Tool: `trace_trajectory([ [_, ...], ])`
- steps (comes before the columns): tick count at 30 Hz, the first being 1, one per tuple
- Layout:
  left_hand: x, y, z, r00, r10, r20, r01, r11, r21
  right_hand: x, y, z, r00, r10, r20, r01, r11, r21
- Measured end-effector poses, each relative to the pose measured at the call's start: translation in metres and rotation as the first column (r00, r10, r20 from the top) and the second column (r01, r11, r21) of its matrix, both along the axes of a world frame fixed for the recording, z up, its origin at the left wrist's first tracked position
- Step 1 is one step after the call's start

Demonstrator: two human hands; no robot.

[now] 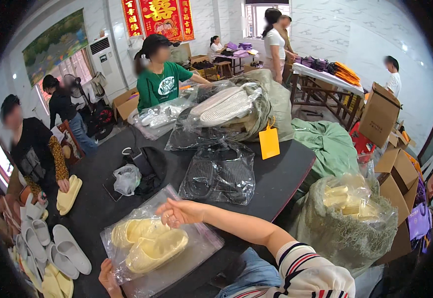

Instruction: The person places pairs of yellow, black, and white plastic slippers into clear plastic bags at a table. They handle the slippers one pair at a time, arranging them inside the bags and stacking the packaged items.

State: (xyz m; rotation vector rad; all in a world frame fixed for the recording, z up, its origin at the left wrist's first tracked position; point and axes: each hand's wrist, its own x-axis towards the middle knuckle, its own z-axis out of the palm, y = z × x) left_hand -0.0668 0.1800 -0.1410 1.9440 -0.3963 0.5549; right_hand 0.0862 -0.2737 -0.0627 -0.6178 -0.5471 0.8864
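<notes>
A pair of pale yellow slippers (158,251) lies inside a clear plastic bag (204,242) at the near edge of the dark table. At the bag's lower left edge, my left hand (108,279) is closed on the plastic. My right hand (180,212) reaches across from the right, over the upper part of the bag. Its fingers are curled together, and whatever they may hold is hidden. Just beyond lies a pair of black slippers (217,173) in clear plastic.
Loose grey slippers (70,249) cover the left side, where a co-worker's hand touches a yellow slipper (69,195). Bagged pale slippers (226,107) lie at the far side. A woven sack (343,233) with yellow slippers stands at right, beside cardboard boxes (397,174).
</notes>
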Motion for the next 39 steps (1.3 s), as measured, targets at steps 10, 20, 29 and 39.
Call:
trace_trajectory([
  [10,0.0,0.005,0.0,0.997,0.023,-0.078,-0.024,1.0,-0.012,-0.024,-0.007,0.016,0.535,0.519,0.666,-0.102,0.823,-0.56],
  [20,-0.023,0.026,-0.006,0.972,0.105,-0.21,-0.117,0.992,-0.044,-0.01,-0.012,0.013,0.715,0.202,0.669,-0.066,0.972,-0.224],
  [29,-0.004,-0.009,0.026,0.75,-0.608,0.261,0.629,0.534,-0.565,0.002,-0.033,0.011,0.512,0.456,0.728,-0.199,0.888,-0.415],
  [39,0.006,-0.018,0.028,0.889,-0.181,-0.421,-0.094,0.827,-0.555,0.018,-0.03,-0.014,0.876,0.404,0.264,-0.29,0.878,-0.381],
])
